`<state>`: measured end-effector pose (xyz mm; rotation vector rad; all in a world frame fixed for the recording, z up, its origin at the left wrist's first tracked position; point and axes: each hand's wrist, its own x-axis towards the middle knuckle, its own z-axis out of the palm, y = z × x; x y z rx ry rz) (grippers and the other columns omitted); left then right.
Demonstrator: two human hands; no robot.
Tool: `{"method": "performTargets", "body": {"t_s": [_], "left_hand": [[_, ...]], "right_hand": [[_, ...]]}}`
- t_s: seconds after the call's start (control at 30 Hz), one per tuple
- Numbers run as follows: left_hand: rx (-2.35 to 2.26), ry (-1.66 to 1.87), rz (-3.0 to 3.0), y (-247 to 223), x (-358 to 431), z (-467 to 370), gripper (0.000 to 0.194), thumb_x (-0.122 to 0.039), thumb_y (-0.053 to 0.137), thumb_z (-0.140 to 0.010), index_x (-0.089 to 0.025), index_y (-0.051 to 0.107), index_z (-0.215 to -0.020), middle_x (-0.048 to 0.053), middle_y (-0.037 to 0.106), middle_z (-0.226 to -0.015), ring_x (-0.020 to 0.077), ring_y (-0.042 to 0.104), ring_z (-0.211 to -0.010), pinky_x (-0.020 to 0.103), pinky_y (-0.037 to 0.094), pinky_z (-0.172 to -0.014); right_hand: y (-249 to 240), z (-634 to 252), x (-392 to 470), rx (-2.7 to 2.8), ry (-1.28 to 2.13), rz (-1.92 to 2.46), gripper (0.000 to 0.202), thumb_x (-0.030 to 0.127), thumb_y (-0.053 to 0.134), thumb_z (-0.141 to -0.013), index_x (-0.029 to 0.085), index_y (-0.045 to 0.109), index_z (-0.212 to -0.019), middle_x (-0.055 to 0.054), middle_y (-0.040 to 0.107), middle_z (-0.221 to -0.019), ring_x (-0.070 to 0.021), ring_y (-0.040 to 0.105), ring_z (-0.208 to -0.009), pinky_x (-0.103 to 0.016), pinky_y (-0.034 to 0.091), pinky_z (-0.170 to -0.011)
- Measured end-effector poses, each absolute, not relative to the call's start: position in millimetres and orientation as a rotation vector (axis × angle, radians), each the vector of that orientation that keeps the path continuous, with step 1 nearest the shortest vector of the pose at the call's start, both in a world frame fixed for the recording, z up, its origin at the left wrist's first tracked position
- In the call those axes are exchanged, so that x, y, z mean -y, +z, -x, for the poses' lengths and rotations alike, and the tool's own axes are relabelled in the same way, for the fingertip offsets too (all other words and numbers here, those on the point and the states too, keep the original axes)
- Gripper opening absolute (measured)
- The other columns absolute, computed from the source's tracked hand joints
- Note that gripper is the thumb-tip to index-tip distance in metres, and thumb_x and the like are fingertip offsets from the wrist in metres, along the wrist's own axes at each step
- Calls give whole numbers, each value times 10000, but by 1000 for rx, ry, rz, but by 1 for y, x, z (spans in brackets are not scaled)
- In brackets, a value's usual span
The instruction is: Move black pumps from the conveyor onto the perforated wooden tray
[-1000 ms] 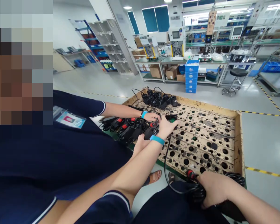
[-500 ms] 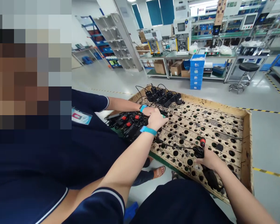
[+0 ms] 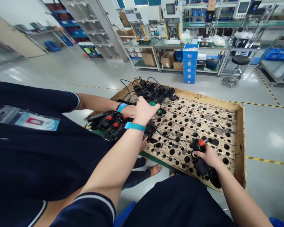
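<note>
My left hand [image 3: 145,111], with a blue wristband, is over the left part of a wooden tray [image 3: 240,142] full of round holes. Its thumb points right beside a black device with green round parts [image 3: 152,103]; the other fingertips are hidden. At the tray's front right, my right hand [image 3: 209,155] is closed on a black cable bundle [image 3: 197,145] with a red-banded plug [image 3: 202,142]. More coiled black cable [image 3: 213,177] hangs below that hand. A black cord [image 3: 170,138] runs from the bundle to the pile at the left.
Another person's hand [image 3: 129,111] reaches in from the left, beside my left hand. Black devices [image 3: 153,91] lie at the tray's back left, others with red parts [image 3: 109,118] at its left. Blue bins [image 3: 189,67] are stacked beyond.
The view has shifted, so the tray sits further left. The red-banded plug, upright before, now tilts right in my right hand. More of the green parts shows beside my left hand.
</note>
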<state>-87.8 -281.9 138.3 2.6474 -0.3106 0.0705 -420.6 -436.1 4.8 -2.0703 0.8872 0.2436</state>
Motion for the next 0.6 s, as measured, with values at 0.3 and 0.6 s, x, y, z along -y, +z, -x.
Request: {"method": "performTargets", "body": {"t_s": [0.3, 0.6], "left_hand": [[617, -327, -2607, 84, 306, 108, 681, -442, 725, -721, -102, 489, -1262, 249, 663, -1194, 370, 666, -1103, 403, 532, -896], [669, -661, -2472, 9, 317, 140, 843, -454, 784, -700, -192, 468, -1437, 190, 692, -1216, 351, 670, -1150, 375, 550, -929]], "right_hand": [[29, 414, 425, -687, 319, 2155, 323, 445, 705, -750, 197, 660, -952, -59, 731, -883, -231, 673, -832, -313, 481, -737], [-6, 375, 452, -870, 527, 2418, 337, 429, 664, -767, 168, 619, -976, -153, 722, -983, -304, 692, -943, -353, 479, -749]]}}
